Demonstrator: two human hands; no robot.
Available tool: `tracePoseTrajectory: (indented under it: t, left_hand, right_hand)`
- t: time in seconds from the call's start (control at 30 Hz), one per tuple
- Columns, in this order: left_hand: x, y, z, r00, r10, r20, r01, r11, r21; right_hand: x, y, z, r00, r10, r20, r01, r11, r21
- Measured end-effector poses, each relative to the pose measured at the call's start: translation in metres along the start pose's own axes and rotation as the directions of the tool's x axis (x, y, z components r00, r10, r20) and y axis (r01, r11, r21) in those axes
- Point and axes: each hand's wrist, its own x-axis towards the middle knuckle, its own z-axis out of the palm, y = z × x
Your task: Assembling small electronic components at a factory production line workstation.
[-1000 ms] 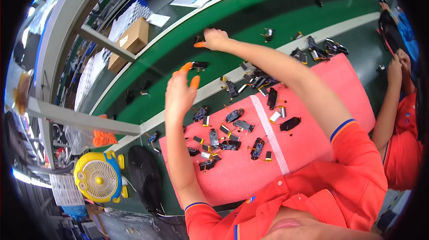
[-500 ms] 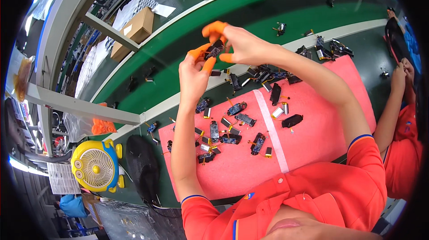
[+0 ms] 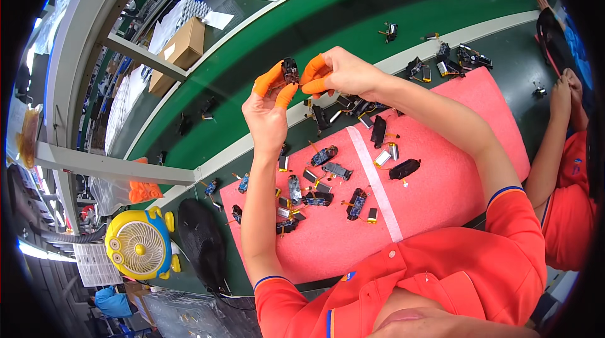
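Over the near edge of the green conveyor belt, my left hand [image 3: 267, 103] grips a small black electronic module [image 3: 290, 70] between orange-capped fingertips. My right hand [image 3: 337, 74], its fingertips also in orange covers, is pinched together close beside the module's lower end. What sits in that pinch is too small to make out. Below my hands, a pink foam mat [image 3: 321, 246] carries several loose circuit assemblies, among them a blue-black board [image 3: 357, 204]. Silver battery cells [image 3: 382, 158] and a black oval casing [image 3: 404, 169] lie on it too.
A yellow and blue fan [image 3: 140, 246] and a black mesh-like object [image 3: 203, 240] stand left of the mat. Metal frame bars [image 3: 116, 163] cross the left side. More modules [image 3: 444, 64] lie along the belt's edge. A co-worker's hands [image 3: 564, 89] are at far right.
My right hand has come down from above the module to its lower side, fingers closing into a pinch. The module, in my left hand, has shifted left and turned more upright.
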Motion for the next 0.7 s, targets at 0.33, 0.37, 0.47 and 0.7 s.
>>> tracePoseTrajectory:
  t: [0.33,0.37,0.47,0.7]
  left_hand:
    - [0.001,0.006,0.001,1.0,-0.005,0.012,0.006,0.995,-0.097]
    - [0.002,0.006,0.0,1.0,-0.01,-0.006,0.009,0.993,-0.117]
    - [0.004,0.007,-0.002,0.999,0.002,-0.034,-0.007,0.989,-0.151]
    - [0.002,0.011,0.001,0.984,-0.179,-0.012,0.172,0.962,-0.211]
  right_hand:
    - [0.002,0.008,0.005,0.966,0.182,0.182,-0.251,0.822,0.511]
    - [0.0,0.005,0.008,0.973,0.168,0.16,-0.228,0.81,0.539]
    - [-0.003,0.003,0.015,0.994,0.082,0.071,-0.106,0.857,0.505]
    - [-0.007,0.011,0.012,0.878,-0.448,-0.169,0.442,0.894,-0.07]
